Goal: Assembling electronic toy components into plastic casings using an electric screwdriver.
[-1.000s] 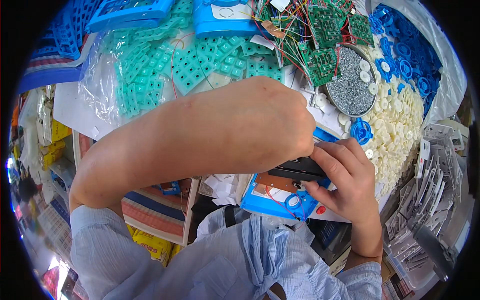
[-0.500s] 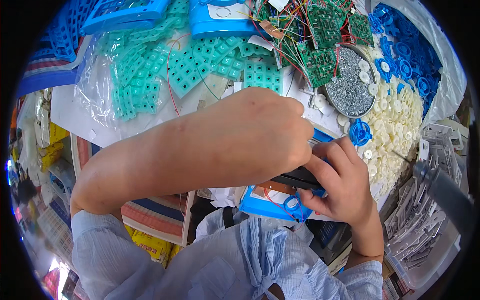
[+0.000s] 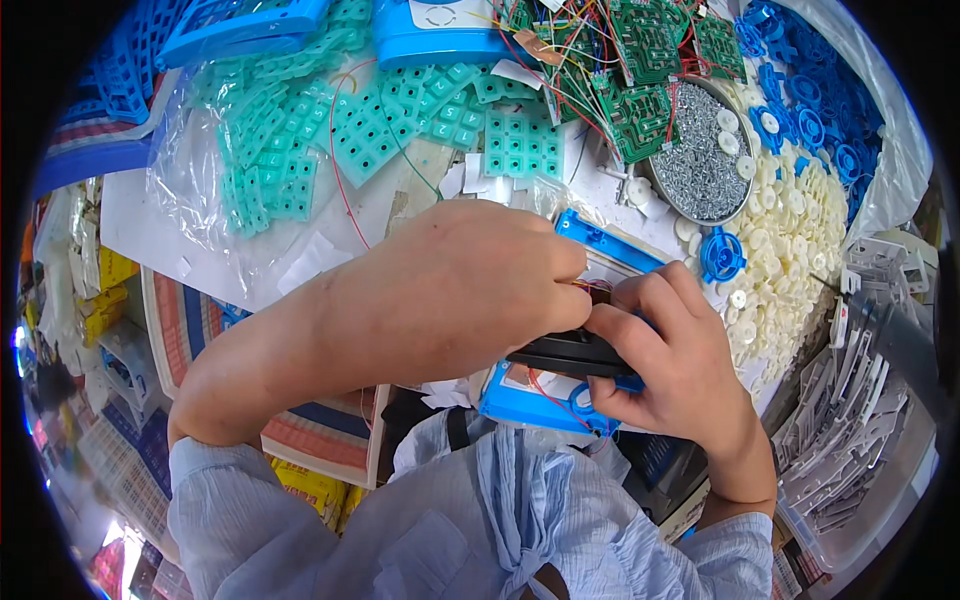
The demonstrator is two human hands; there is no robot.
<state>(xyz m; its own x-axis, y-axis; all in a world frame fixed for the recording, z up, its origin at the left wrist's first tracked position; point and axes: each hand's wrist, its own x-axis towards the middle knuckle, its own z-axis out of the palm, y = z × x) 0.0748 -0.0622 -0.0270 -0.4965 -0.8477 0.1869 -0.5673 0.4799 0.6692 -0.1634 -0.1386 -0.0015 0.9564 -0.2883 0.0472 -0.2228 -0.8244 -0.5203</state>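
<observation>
My right hand [image 3: 670, 365] grips a black plastic part [image 3: 565, 355] with a curved edge, thumb below and fingers above. My left hand [image 3: 490, 275] is closed beside it, fingertips bent down at the part's upper side; what they pinch is hidden. Thin coloured wires [image 3: 598, 287] show between the two hands. Under the black part lies a blue plastic casing [image 3: 535, 405] with a red wire and a copper-coloured piece in it. Another blue casing edge [image 3: 610, 240] shows just beyond my hands.
Green-blue rubber keypads [image 3: 365, 140] and wired circuit boards [image 3: 640, 115] lie at the back. A round dish of small screws [image 3: 705, 165] stands beside white plastic discs [image 3: 790, 255] and blue plastic rings [image 3: 805, 125]. At the right is a bin of grey-white flat parts [image 3: 850, 410].
My left hand has moved left and a little toward me, uncovering more of the black part, the wires and the far blue casing edge. My right hand keeps its grip, shifted slightly left.
</observation>
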